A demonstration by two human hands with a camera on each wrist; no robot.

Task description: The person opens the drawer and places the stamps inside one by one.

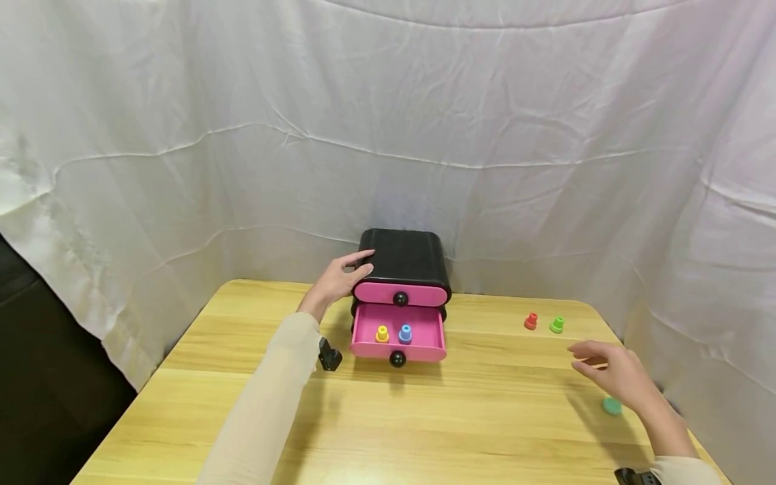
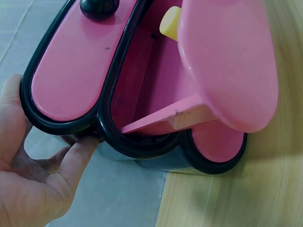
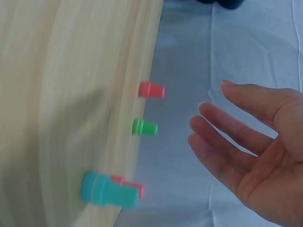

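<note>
Hovering the right hand (image 1: 618, 378) low over the table (image 1: 485, 424), well to the right of the drawer box (image 1: 403, 257). Holding nothing there, with the fingers spread wide and loose.

Leaving a teal peg (image 1: 611, 405) standing just beside that hand, far right of the drawer box. Hiding a small pink peg (image 3: 136, 188) close behind the teal one in the right wrist view.

Leaving a red peg (image 1: 531, 321) and a green peg (image 1: 557, 325) side by side, a bit farther back, also right of the drawer box.

Keeping the bottom drawer (image 1: 371, 349) pulled out at the front of the drawer box, with a yellow peg (image 1: 382, 333) and a blue peg (image 1: 405, 333) standing inside. Keeping the top drawer (image 1: 378, 294) pushed in.

Resting the left hand (image 1: 338, 281) on the left top corner of the drawer box, fingers lying loose on the black shell, not squeezing.

Looking like being in the middle of filling the open drawer, with two pegs in and the others out. Needing next, most likely, a pinch on one peg near the right hand and a lift over to the drawer.

Hanging a white cloth (image 1: 182, 135) behind the drawer box.
</note>
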